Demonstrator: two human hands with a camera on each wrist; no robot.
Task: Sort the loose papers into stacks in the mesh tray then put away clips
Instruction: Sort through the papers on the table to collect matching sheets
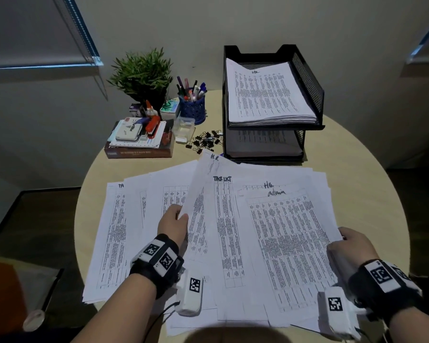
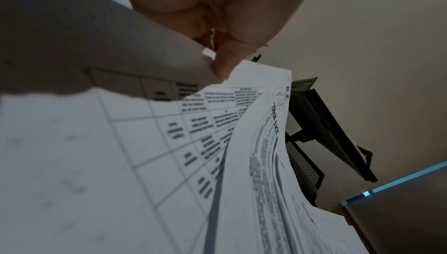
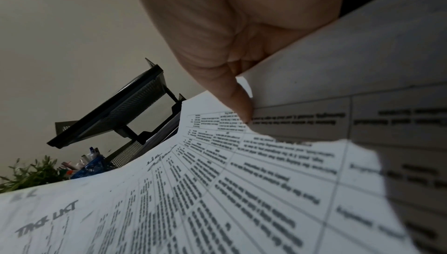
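Loose printed papers lie fanned over the near half of the round table. My left hand pinches the lower edge of one sheet headed "HR", which stands tilted above the pile; thumb on top. My right hand grips the right edge of a sheet headed "admin", its thumb pressed on the page. The black two-tier mesh tray stands behind, a paper stack in its top tier and more in the lower one. Black binder clips lie heaped left of the tray.
A small clear plastic box sits beside the clips. Behind it are a blue pen cup, a potted plant and a book pile with a stapler. The table edge curves close to the papers on the left.
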